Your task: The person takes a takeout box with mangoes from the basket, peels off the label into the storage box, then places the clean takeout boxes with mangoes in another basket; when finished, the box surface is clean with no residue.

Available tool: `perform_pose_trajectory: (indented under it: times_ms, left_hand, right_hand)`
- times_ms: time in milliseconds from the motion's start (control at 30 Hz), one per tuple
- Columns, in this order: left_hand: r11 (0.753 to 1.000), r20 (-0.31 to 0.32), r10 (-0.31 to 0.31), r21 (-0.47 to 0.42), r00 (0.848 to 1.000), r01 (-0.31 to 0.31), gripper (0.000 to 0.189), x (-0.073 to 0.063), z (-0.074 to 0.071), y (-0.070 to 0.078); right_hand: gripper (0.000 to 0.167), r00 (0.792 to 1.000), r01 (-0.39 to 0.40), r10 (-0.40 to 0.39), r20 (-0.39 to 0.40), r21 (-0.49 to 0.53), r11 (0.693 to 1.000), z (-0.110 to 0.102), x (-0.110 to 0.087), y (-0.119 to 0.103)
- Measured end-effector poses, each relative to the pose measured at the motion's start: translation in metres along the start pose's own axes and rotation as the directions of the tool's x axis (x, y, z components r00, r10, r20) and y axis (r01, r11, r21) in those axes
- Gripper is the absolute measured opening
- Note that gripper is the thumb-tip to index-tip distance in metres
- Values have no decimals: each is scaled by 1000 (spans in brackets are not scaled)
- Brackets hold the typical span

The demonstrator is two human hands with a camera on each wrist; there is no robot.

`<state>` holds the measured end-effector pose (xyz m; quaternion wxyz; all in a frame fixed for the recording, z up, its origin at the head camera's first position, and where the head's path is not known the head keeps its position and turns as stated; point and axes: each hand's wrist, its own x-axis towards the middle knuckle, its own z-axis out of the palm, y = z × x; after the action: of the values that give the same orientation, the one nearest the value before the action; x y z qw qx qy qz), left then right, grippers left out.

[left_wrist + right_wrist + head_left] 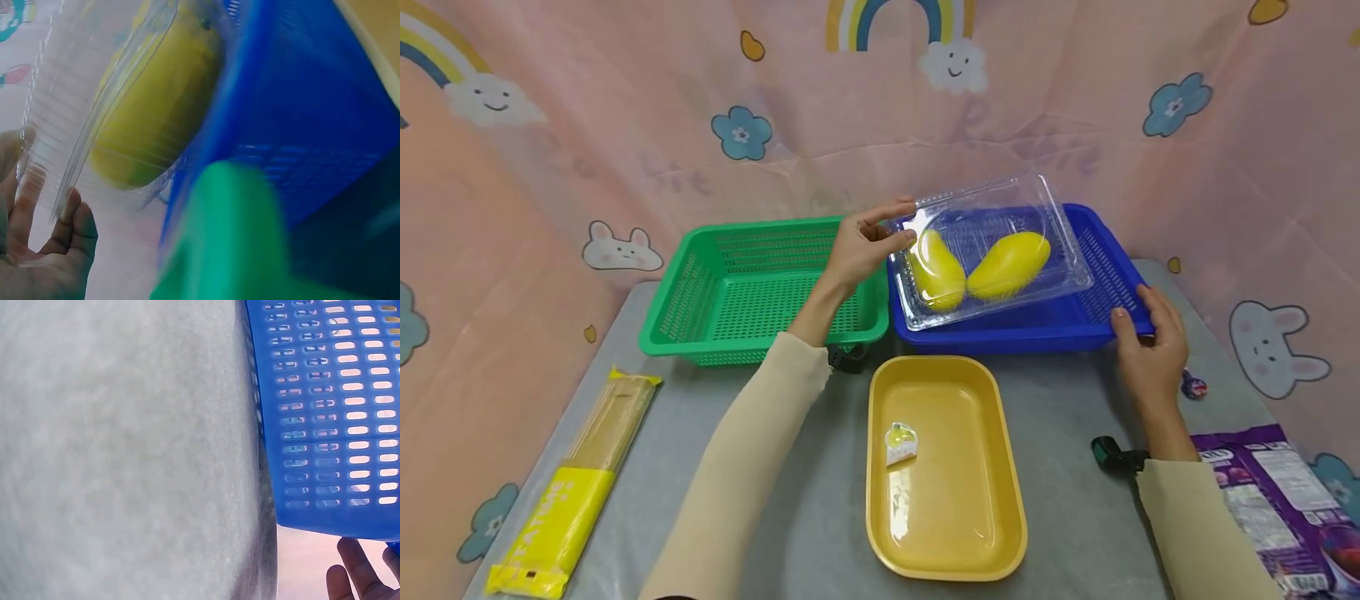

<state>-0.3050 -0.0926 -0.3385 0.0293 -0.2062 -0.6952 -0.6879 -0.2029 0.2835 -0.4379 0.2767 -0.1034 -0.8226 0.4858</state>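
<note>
Between thumb and fingers, my left hand (pixel 859 254) pinches the left edge of a clear plastic clamshell container (pixel 976 236). Two yellow mangoes, one on the right (pixel 1009 265) and one on the left (pixel 938 275), show through its plastic. The container is tilted over the blue basket (pixel 1000 341). In the left wrist view, one mango (pixel 162 94) is seen through the ribbed plastic. My right hand (pixel 1156 358) grips the blue basket's front right corner, thumb and fingers at the rim. The right wrist view shows its fingers (pixel 357 565) beside the basket's slotted wall.
A green basket (pixel 760 348) stands left of the blue one. In front is a yellow tray (pixel 955 500) with a small sticker (pixel 900 443). A yellow noodle packet (pixel 561 517) lies at left; a purple bag (pixel 1262 492) and small wrapped candy (pixel 1195 386) lie at right.
</note>
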Motion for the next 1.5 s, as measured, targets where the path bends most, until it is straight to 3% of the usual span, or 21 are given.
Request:
perform_pose_trajectory:
  times_ms: [133,233,433,733,1033,1133,1333,1500]
  left_hand:
    - [1000,-43,-4,21,999,5,37,4,8,-8]
    - [997,-42,-11,70,999,14,36,5,12,-14]
    - [973,8,-71,219,997,67,34,2,14,-25]
    - [952,84,-34,305,996,7,34,5,14,-31]
    - [905,125,-76,424,989,16,35,5,16,-32]
    - [877,138,-88,481,987,11,34,5,17,-32]
    - [789,119,-105,615,987,10,33,5,18,-35]
    - [764,124,-166,644,978,48,36,2,17,-38]
  right_hand:
    - [48,1000,12,-12,7,6,1000,1,0,0]
    - [48,1000,18,-18,5,9,1000,1,1,1]
    - [48,1000,27,-27,-2,15,1000,2,0,0]
    - [48,1000,27,-27,-6,23,999,2,1,-1]
    - [48,999,34,-34,1,29,999,4,2,-1]
    - [47,999,33,-32,-4,27,999,4,2,-1]
    - [48,1000,24,-25,3,33,999,4,1,0]
    - [48,1000,8,-8,3,23,1000,3,1,2]
